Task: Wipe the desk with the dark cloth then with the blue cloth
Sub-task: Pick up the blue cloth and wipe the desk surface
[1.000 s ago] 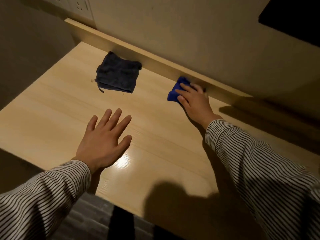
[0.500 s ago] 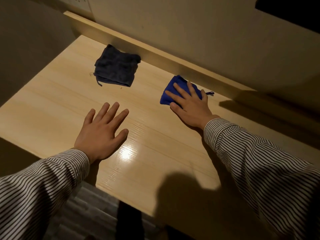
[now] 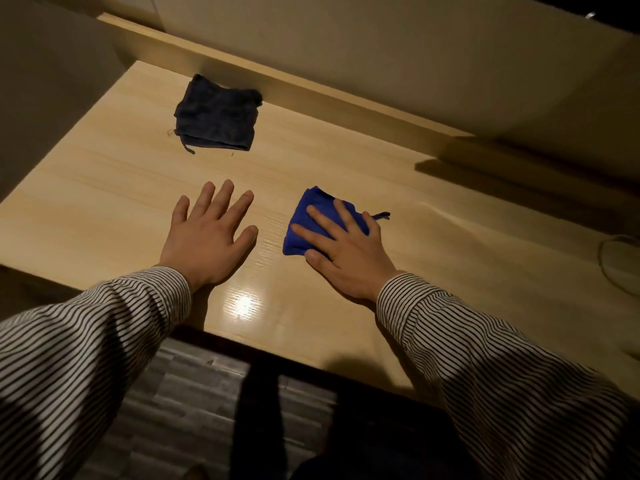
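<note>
Right hand flat, fingers spread, pressing blue cloth on desk; left hand flat, w/ nothing. Dark cloth folded at back. Risk: cloth bunching, missed patches.

A light wooden desk carries a folded dark cloth near its back edge and a blue cloth nearer the front, well apart. Two hands rest flat on it.

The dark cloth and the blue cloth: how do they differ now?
The dark cloth lies untouched near the back ledge; the blue cloth lies nearer, pressed flat under the right hand. The dark cloth looks larger. Both are folded, each with a small loop.
</note>
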`<control>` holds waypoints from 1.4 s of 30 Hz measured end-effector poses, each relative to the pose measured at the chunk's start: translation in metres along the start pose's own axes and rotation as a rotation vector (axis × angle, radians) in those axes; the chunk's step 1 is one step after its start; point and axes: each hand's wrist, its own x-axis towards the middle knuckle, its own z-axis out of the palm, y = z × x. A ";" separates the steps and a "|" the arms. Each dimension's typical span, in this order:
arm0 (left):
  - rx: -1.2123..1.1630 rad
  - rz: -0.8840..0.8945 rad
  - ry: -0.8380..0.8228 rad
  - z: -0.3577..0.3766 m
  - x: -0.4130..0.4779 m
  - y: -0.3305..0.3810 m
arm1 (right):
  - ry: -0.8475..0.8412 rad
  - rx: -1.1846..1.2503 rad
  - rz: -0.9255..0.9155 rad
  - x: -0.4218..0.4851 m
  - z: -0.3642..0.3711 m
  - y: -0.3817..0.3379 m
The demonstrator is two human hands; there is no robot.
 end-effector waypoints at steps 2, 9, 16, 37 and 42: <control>-0.003 0.006 0.005 0.000 0.000 -0.001 | -0.001 0.005 -0.002 -0.019 0.006 -0.017; -0.017 0.039 0.012 0.002 0.000 -0.004 | 0.014 0.037 -0.014 -0.080 0.032 -0.070; -0.020 0.136 -0.068 -0.007 -0.003 -0.007 | 0.125 0.126 -0.009 -0.121 0.053 -0.105; -0.021 0.132 -0.039 0.014 -0.020 0.085 | 0.338 0.348 0.108 -0.021 -0.064 0.081; -0.001 0.111 -0.047 0.015 -0.019 0.086 | 0.239 0.148 0.102 0.043 -0.070 0.152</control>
